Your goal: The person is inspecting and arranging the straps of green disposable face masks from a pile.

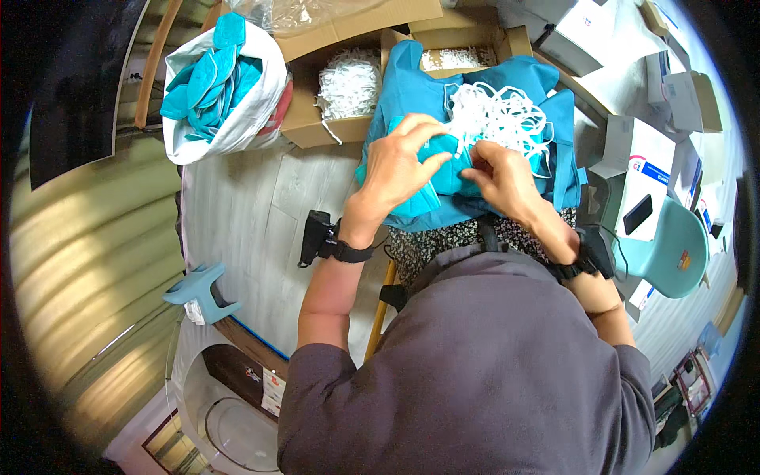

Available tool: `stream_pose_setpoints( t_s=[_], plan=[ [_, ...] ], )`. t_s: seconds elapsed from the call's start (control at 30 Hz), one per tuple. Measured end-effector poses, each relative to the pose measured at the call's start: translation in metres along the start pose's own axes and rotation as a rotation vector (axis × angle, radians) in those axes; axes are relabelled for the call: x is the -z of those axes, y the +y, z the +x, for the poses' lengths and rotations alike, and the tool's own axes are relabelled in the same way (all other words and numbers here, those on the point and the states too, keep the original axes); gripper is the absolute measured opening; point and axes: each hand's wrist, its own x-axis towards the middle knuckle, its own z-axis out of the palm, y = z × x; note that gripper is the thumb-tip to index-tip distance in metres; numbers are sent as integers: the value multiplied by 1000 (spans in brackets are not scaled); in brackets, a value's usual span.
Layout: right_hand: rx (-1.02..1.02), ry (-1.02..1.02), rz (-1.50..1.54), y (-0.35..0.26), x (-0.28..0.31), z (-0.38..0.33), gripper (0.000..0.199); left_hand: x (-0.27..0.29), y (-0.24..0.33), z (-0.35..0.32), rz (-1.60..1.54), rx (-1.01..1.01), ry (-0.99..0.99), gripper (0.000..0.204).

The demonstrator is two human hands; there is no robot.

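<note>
A teal folded face mask (453, 176) lies over my lap, on a darker teal cloth (396, 89). My left hand (402, 162) is closed on the mask's left part, thumb and forefinger bent toward each other. Close beside it, my right hand (507, 180) has its fingers curled in a pinch at the mask's right part; what sits between those fingertips is hidden. A short white strip shows between the two hands. Just beyond them, a tangled heap of white elastic loops (500, 111) rests on the cloth. More teal mask material sticks out under my left hand.
At the far left stands a white sack (261, 75) full of teal masks (210, 87). Beside it, a cardboard box (305, 119) holds white loops (348, 85). White cartons (633, 146), a phone (638, 214) and a pale teal chair (681, 245) are on the right. A blue-grey stool (204, 291) stands left.
</note>
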Motion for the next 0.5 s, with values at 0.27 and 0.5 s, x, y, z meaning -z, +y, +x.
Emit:
stream_pose_setpoints(
  t_s=[0.27, 0.5],
  plan=[
    [227, 167, 39, -3, 22, 11, 11, -14, -5, -2, -73, 266, -123, 28],
    [246, 216, 29, 1, 24, 16, 12, -21, -3, -6, -375, 523, -109, 26]
  ],
)
